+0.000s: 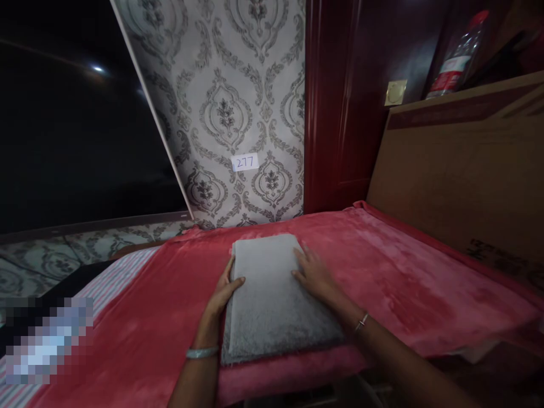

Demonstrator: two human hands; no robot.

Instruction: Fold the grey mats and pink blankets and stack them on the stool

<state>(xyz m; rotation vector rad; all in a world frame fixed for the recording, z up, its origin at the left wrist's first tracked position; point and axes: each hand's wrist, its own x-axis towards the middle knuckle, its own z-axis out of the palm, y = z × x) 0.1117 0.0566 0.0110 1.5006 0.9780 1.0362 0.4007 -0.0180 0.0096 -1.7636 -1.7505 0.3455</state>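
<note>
Nearest to me, my two forearms reach out over the near edge of the bed, a bangle on each wrist. My left hand [224,292] cups the left edge of the folded grey towel [272,294], thumb lying on top and fingers tucked down along the side, so it is loosely grasping that edge rather than clenched. My right hand [314,275] lies flat and relaxed on the towel's right side, fingers spread toward its far right corner, pressing and not gripping. The towel sits in a neat rectangular stack near the front middle of the red plush blanket [403,277], its short edge toward me. It looks soft, thick and light, floppy rather than stiff, so I judge it would sag or unfold if lifted by one corner; holding both long sides, or sliding palms underneath, should keep the fold together. The fuzzy blanket beneath probably grips it a little. To the left a striped sheet [114,275] shows under the blanket. Further off stands patterned wallpaper bearing a small label [245,162], a dark red wooden frame, a brown cardboard sheet [459,175] on the right, and a plastic bottle [461,56] above it.
</note>
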